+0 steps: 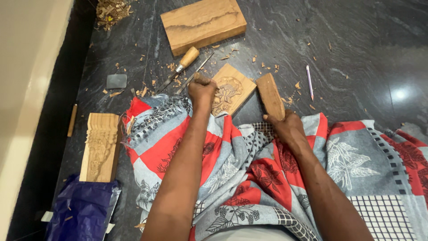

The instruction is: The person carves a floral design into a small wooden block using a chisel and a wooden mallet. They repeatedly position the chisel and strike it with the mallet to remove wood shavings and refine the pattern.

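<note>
My left hand (201, 91) is closed around the wooden handle of a chisel (201, 80), held against a small square wooden panel (232, 88) carved with a flower. The panel lies on the dark floor just past my knees. My right hand (285, 126) grips a flat wooden mallet block (270, 95) by its lower end, standing upright just right of the panel. A red, grey and white patterned cloth (249, 174) covers my lap under both arms.
A thick plain wood block (203, 24) lies farther ahead. A wooden-handled chisel (185, 62) and a thin metal tool (196, 71) lie left of the panel. A carved wooden post (100, 147), blue bag (80, 209), grey sharpening stone (116, 81), pencil (309, 81) and wood chips (111, 11) surround me.
</note>
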